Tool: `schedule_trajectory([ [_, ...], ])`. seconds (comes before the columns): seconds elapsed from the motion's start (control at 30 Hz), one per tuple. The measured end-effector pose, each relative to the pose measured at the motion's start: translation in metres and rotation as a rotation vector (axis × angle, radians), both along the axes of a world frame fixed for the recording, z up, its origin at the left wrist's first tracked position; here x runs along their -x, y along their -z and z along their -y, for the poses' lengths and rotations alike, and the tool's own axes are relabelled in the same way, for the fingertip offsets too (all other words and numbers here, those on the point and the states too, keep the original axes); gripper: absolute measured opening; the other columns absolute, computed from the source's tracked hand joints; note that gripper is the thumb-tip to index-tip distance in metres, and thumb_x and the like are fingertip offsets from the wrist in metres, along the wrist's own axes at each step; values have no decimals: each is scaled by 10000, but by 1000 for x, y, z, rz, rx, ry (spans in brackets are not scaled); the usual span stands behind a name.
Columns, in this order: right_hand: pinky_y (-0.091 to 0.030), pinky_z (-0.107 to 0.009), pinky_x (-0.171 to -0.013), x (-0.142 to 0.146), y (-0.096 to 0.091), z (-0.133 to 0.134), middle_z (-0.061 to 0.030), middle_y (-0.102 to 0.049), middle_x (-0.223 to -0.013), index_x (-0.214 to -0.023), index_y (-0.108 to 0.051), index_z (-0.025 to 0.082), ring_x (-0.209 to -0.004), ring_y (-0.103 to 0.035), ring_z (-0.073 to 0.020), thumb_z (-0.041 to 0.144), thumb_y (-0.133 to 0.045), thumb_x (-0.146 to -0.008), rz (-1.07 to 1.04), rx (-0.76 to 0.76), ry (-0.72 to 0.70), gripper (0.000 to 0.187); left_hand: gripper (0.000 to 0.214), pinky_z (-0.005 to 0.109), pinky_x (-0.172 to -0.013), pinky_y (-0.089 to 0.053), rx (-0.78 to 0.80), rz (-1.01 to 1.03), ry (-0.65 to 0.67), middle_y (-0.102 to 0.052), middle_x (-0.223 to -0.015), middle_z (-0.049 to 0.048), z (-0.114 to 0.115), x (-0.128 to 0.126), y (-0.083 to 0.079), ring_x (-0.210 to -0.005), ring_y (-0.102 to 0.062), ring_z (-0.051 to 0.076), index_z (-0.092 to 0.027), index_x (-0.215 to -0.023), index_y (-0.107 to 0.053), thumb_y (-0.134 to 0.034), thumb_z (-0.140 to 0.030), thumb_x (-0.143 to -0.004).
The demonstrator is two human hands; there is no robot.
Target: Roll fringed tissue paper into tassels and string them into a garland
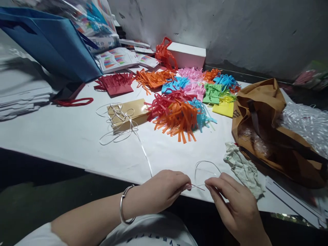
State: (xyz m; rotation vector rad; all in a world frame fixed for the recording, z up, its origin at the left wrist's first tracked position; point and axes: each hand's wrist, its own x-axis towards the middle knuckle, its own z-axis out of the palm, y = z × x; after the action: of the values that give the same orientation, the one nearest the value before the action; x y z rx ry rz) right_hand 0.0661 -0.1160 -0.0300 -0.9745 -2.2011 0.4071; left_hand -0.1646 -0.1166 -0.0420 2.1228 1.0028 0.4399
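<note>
Both hands sit at the near edge of the white table (64, 136), close together with only a small gap between them. The left hand (164, 191) pinches a thin pale string (147, 160) between thumb and forefinger, with the other fingers curled in. The right hand (237, 205) nips the same string with its fingertips just to the right, so a short bit is stretched between the two. A small loop of it arcs up just beyond the right hand.

From the left hand the string runs far and left across the table to a loose tangle lying on a gold card (128, 112). Right of the card is a heap of fringed paper (176, 118) in orange, red and blue, with more colours farther back. A crumpled rag (243, 167) lies just beyond the right hand, next to a brown bag (258, 112). A blue bag (56, 41) is far left. There's a bracelet (125, 208) on the left wrist.
</note>
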Motion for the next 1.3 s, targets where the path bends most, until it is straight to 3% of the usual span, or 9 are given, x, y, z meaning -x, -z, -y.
schedule_trajectory([
  [0.23,-404,-226,-543,4,18,2,17,-555,-703,-923,-643,221,-604,-525,-110,162,-563,-946,-186,262,6,102,258,231,-666,-463,-4,97,87,-705,-856,50,1,2,-3,-731,-637,152,-177,-989,-611,-355,-184,-1020],
  [0.47,-357,-216,-492,21,53,5,31,-522,-636,-832,-673,188,-542,-410,-92,399,-674,-884,-635,761,185,217,315,237,-655,-486,-206,233,-24,-684,-825,68,5,-3,12,-704,-613,142,-153,-1219,-581,-326,-245,-1058],
  [0.67,-333,-202,-469,46,69,9,45,-488,-612,-801,-659,174,-507,-373,-70,447,-710,-844,-906,989,79,281,358,239,-670,-493,-130,427,-136,-709,-882,79,7,-10,19,-727,-627,142,-180,-1240,-602,-330,-330,-1064],
  [0.73,-372,-202,-478,48,68,12,15,-548,-723,-867,-675,187,-544,-437,-80,429,-675,-877,-835,880,154,242,392,224,-634,-475,-44,482,-155,-689,-805,56,7,-14,19,-659,-595,126,-166,-1100,-650,-325,-383,-1063],
  [0.83,-475,-225,-568,45,63,16,-47,-576,-1013,-1089,-698,241,-710,-554,-112,342,-636,-919,-667,476,318,207,431,219,-629,-459,47,486,-208,-639,-728,28,7,-19,19,-619,-543,114,-157,-906,-635,-327,-418,-1056],
  [0.93,-502,-236,-617,40,55,19,-27,-567,-931,-1094,-712,280,-756,-575,-129,215,-621,-928,-570,222,209,201,430,229,-640,-452,41,390,-195,-631,-756,35,7,-23,18,-654,-531,125,-160,-867,-600,-318,-430,-1048],
  [1.03,-489,-241,-629,37,47,16,-17,-548,-834,-923,-702,242,-779,-575,-143,172,-603,-936,-570,159,252,122,411,231,-634,-446,54,309,-157,-621,-757,30,3,-22,15,-659,-524,130,-170,-865,-576,-300,-412,-1049],
  [1.17,-430,-213,-533,35,39,2,-1,-467,-903,-872,-594,205,-615,-469,-69,273,-566,-977,-915,220,438,127,342,236,-656,-456,50,237,-175,-624,-757,21,-6,-8,11,-672,-541,134,-181,-838,-562,-332,-328,-1043],
  [1.3,-437,-196,-480,33,29,-10,6,-498,-924,-870,-548,218,-572,-512,-52,359,-588,-964,-1157,343,399,174,245,241,-655,-465,-77,171,-178,-643,-780,29,-13,10,17,-680,-562,137,-182,-871,-560,-350,-199,-996],
])
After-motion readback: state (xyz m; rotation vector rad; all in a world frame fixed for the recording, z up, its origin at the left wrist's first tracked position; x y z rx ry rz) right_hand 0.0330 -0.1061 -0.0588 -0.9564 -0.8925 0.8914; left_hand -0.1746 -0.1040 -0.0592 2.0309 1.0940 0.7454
